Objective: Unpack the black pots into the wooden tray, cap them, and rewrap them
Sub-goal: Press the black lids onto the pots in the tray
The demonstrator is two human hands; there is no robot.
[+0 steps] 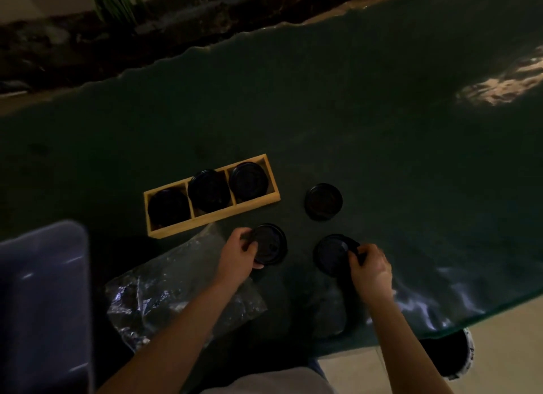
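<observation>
Black pots fill the wooden tray (258, 199), which lies on the dark surface (382, 158) just beyond the left hand (239, 251): one pot in the compartment farthest to the left (169, 207), one in the middle (208, 190), one in the compartment nearest the right hand's side (249, 180). All three look round and dark from above; in this dim light I cannot tell for sure which carry lids. Three more round black pieces sit outside the tray. The left hand curls its fingers and thumb around the rim of one (269, 244), directly in front of it. The right hand (370, 266) pinches the near edge of a second (333, 254), fingers bent and closed on it. A third (323, 201) lies untouched on the surface beyond and between both hands, just beside the tray's right end. Whether these three are lids alone or capped pots cannot be made out. Crinkled clear plastic wrap (164, 291) spreads beneath the left forearm, touching the tray's near edge. Further to the left of that hand sits a bluish plastic bin (44, 291). Beyond the surface's far edge, green leaves (117, 0) show.
</observation>
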